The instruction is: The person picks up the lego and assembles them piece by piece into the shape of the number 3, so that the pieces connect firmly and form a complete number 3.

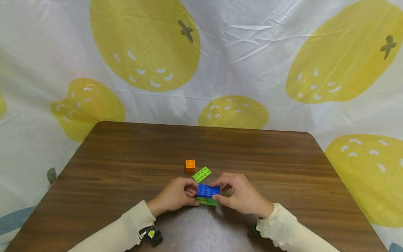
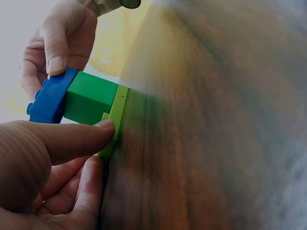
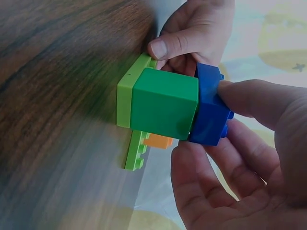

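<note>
From my seat, the counter (image 1: 126, 157) lies open at 9 and 3 o'clock of the stack, and wide at 12 beyond the loose pieces. Just at 11 o'clock, a light green plate (image 1: 202, 174) and an orange brick (image 1: 190, 166) block a straight reach forward. My left hand (image 1: 174, 195) and right hand (image 1: 240, 194) close both flanks of the blue brick (image 1: 208, 190).

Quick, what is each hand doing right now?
Left hand: pinching the light green plate at the stack's base.
Right hand: gripping the blue brick on top.
</note>
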The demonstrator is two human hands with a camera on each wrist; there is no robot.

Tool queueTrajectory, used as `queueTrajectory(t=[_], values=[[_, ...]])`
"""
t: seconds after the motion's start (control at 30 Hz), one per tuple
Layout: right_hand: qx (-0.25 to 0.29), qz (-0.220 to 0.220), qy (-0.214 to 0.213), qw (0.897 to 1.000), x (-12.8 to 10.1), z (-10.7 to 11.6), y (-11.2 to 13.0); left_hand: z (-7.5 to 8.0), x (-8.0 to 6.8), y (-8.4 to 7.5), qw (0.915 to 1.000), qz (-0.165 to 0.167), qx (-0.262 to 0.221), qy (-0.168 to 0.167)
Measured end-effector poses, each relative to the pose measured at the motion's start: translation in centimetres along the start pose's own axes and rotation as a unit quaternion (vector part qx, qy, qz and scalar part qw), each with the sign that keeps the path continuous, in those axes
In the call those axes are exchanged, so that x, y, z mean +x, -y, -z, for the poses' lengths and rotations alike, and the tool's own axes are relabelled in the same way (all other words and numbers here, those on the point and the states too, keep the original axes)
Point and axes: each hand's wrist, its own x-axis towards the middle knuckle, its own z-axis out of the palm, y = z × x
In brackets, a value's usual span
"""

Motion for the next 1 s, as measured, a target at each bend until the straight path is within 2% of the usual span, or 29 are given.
queueTrajectory(t=[0.4, 0.57, 0.73, 1.0], values=[[0.020, -0.028, 0.008, 0.999, -0.28, -0.15, -0.54, -0.02, 0.25, 0.44, 0.9999, 0.004, 0.010, 0.003], [0.025, -0.030, 0.014, 0.999, -0.33, -0.11, -0.57, 0.04, 0.09, 0.78, 0.9998, 0.012, -0.012, 0.015], [0.021, -0.029, 0.026, 0.999, -0.17, 0.06, -0.51, 0.23, 0.04, 0.89, 0.9986, 0.005, -0.045, 0.027], [0.031, -0.037, 0.038, 0.998, 0.01, 0.22, -0.14, 0.66, -0.57, 0.15, 0.9980, 0.002, -0.051, 0.038]])
